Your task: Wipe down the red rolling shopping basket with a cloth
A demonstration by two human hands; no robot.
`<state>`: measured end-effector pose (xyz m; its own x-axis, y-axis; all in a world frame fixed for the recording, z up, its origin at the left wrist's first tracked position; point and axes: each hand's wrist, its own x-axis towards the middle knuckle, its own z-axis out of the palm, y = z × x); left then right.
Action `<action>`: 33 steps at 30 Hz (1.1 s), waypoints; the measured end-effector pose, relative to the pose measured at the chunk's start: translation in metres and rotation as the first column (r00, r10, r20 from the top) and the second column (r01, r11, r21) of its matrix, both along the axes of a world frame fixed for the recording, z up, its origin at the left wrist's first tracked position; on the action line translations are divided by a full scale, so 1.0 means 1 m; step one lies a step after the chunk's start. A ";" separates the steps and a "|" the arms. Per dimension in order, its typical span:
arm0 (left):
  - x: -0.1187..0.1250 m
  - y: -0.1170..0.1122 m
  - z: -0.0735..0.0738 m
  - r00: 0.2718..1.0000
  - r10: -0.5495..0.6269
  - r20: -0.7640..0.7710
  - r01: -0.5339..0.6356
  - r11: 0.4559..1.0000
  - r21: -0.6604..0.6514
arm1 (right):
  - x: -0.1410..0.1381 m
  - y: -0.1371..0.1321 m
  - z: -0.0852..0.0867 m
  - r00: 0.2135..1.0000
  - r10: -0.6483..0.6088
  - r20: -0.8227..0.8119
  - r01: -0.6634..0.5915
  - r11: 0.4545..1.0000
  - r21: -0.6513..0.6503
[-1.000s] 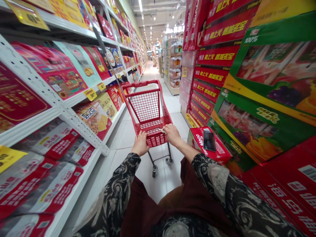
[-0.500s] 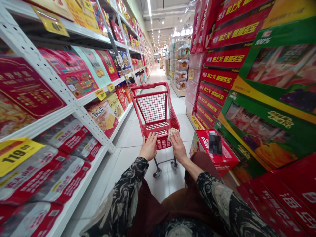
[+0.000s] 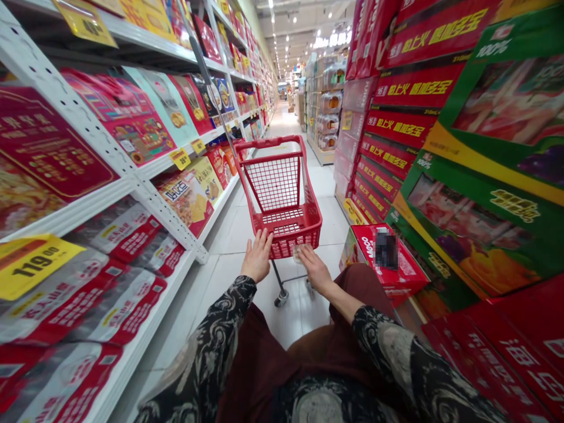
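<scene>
A red plastic shopping cart (image 3: pixel 314 194) with a mesh basket stands in the aisle in front of me. My left hand (image 3: pixel 257 258) is open, its fingers stretched toward the near left corner of the basket; they overlap the basket's edge, though contact is hard to tell. Under the fingers of my right hand (image 3: pixel 316 270) is a crumpled pale cloth (image 3: pixel 298 254), mostly covered by them. That hand is at the lower near side of the basket, close to its bottom edge. Nothing shows inside the basket.
White metal shelving (image 3: pixel 145 205) with packaged goods lines the left side. Stacked red drink cartons (image 3: pixel 396 123) and green juice boxes (image 3: pixel 480 217) rise on the right. A red box (image 3: pixel 408 273) with a dark, blurred item on top stands by my right knee.
My right hand has moved the cloth down and left, from the basket's near right corner to its lower edge. My left hand has shifted slightly left.
</scene>
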<state>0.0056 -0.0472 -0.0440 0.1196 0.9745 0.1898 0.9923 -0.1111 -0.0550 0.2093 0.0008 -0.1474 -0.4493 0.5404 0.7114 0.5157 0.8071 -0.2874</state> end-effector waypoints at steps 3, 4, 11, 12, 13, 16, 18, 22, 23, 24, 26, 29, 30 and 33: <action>-0.004 0.007 0.001 0.999 -0.053 0.007 0.054 0.999 -0.009 | -0.021 0.000 0.032 0.994 0.045 -0.097 -0.036 0.995 0.088; -0.005 0.009 0.003 0.998 -0.066 0.008 0.067 0.998 -0.016 | -0.027 0.003 0.041 0.992 0.063 -0.109 -0.050 0.992 0.117; -0.008 0.007 0.007 0.999 -0.034 0.013 0.034 0.999 -0.025 | -0.047 0.022 0.018 0.993 0.111 0.050 -0.118 0.979 0.164; -0.008 0.005 0.005 0.999 -0.040 0.003 0.040 0.999 -0.014 | -0.047 0.022 0.009 0.991 0.110 0.074 -0.120 0.982 0.145; -0.008 0.003 0.002 0.999 -0.043 -0.007 0.043 0.999 0.001 | -0.047 0.021 0.001 0.989 0.114 0.097 -0.126 0.984 0.128; -0.008 -0.002 -0.008 0.999 -0.041 -0.034 0.043 0.997 0.058 | -0.047 0.016 -0.015 0.978 0.142 0.155 -0.157 0.984 0.087; -0.006 -0.005 -0.016 0.998 -0.043 -0.042 0.047 0.994 0.103 | -0.044 0.012 -0.016 0.973 0.162 0.162 -0.176 0.981 0.079; 0.001 -0.008 -0.025 0.996 -0.075 -0.051 0.083 0.981 0.176 | -0.025 0.011 0.010 0.991 0.133 0.032 -0.136 0.980 0.142; 0.004 -0.008 -0.026 0.995 -0.088 -0.054 0.097 0.978 0.184 | -0.018 0.013 0.019 0.995 0.099 -0.018 -0.095 0.984 0.150; 0.007 -0.007 -0.026 0.993 -0.100 -0.057 0.109 0.976 0.187 | -0.011 0.016 0.025 0.996 0.058 -0.062 -0.048 0.988 0.148; 0.015 -0.005 -0.025 0.992 -0.112 -0.059 0.121 0.974 0.191 | 0.003 0.023 0.029 0.994 -0.014 -0.109 0.028 0.991 0.131; 0.027 -0.002 -0.022 0.987 -0.141 -0.076 0.153 0.971 0.186 | 0.017 0.028 0.007 0.997 -0.053 -0.055 0.057 0.996 0.075; 0.030 -0.001 -0.021 0.984 -0.158 -0.087 0.171 0.969 0.180 | 0.019 0.026 -0.005 0.998 -0.055 -0.022 0.056 0.997 0.049; 0.034 -0.003 -0.020 0.972 -0.201 -0.124 0.219 0.964 0.150 | 0.021 0.018 -0.033 0.998 -0.056 0.039 0.057 0.998 -0.018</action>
